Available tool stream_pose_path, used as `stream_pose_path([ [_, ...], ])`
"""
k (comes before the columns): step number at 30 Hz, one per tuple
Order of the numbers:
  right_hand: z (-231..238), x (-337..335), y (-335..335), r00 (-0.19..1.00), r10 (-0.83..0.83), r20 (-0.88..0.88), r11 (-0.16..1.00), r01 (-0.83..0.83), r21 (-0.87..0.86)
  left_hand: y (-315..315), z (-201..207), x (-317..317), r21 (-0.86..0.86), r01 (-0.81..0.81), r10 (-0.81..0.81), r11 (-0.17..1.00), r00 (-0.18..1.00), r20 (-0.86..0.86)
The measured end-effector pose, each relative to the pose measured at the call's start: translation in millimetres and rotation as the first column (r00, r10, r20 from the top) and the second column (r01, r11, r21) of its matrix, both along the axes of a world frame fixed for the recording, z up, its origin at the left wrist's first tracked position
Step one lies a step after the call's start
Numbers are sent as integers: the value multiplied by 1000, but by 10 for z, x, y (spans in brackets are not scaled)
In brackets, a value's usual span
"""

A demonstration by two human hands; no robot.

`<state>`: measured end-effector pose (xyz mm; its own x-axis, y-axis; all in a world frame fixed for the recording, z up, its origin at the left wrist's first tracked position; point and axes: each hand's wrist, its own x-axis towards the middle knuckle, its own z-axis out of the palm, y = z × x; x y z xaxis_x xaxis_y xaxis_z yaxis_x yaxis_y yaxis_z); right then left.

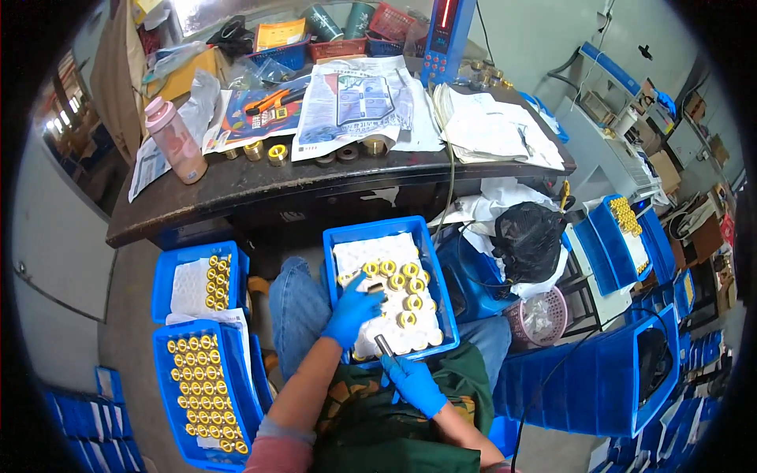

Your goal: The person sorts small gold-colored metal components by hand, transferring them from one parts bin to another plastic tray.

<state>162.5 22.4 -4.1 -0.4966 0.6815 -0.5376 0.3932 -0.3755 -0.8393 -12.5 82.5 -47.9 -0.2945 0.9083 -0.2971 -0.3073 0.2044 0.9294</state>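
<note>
A blue tray [454, 315] rests across my lap, lined with white paper, with several brass rings [413, 302] lying in it. Over its left side is my left hand [352, 314] in a blue glove, its fingers closed round a small metal ring [376, 289] whose dark opening shows. At the tray's near edge my right hand [416, 386], gloved in blue too, grips a slim grey metal rod [384, 345] that points up and left over the paper. The rod's tip is apart from the ring. My right fingers are partly hidden.
On my left stand two blue trays with brass rings in rows [201, 378]. Ahead is a dark desk [268, 189] with a pink bottle [175, 142], papers and a blue gauge display [448, 43]. To the right are a pink basket [544, 319] and stacked blue bins [576, 386].
</note>
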Motion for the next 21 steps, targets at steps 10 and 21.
stream_pose_path([
  [10,-175,-206,-82,986,-142,-89,876,167,453,-603,495,137,47,207,-203,977,853,481],
  [21,-201,-217,-125,997,-67,-42,956,77,285,-665,423,330,-50,56,-41,997,961,274],
])
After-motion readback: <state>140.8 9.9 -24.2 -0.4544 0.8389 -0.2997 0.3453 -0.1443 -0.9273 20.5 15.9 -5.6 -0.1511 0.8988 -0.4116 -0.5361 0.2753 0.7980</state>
